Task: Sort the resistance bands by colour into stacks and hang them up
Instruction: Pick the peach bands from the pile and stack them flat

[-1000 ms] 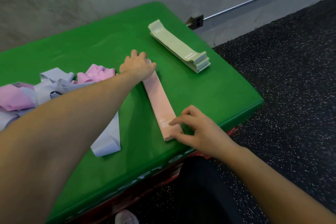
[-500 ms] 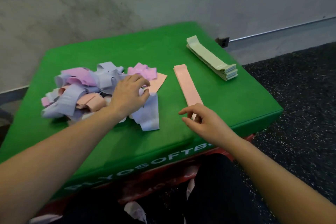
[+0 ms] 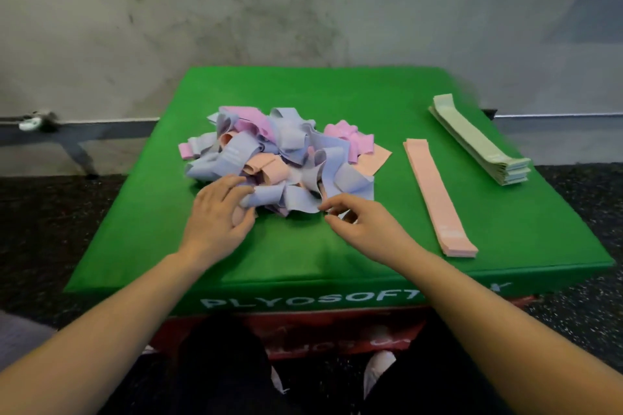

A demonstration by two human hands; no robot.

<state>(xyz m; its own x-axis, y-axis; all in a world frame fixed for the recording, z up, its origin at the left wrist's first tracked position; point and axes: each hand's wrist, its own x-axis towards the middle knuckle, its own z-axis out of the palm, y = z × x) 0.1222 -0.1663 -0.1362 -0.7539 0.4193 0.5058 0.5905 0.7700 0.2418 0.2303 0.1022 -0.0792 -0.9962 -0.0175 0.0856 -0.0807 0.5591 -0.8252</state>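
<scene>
On the green box (image 3: 161,239) we count one mixed pile (image 3: 279,162), centre; two sorted stacks: peach stack (image 3: 435,195) at 3 o'clock, green stack (image 3: 478,141) at 2. Pile count indeterminable. Left hand (image 3: 215,216) rests relaxed on it; right hand (image 3: 364,222) pinches a lavender band (image 3: 350,184).

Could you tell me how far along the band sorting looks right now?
Done: a green stack and a peach stack lie flat on the green box. In hand: the left hand and right hand reach into the mixed pile. Left: lilac, pink and remaining peach bands; nothing is hung.
</scene>
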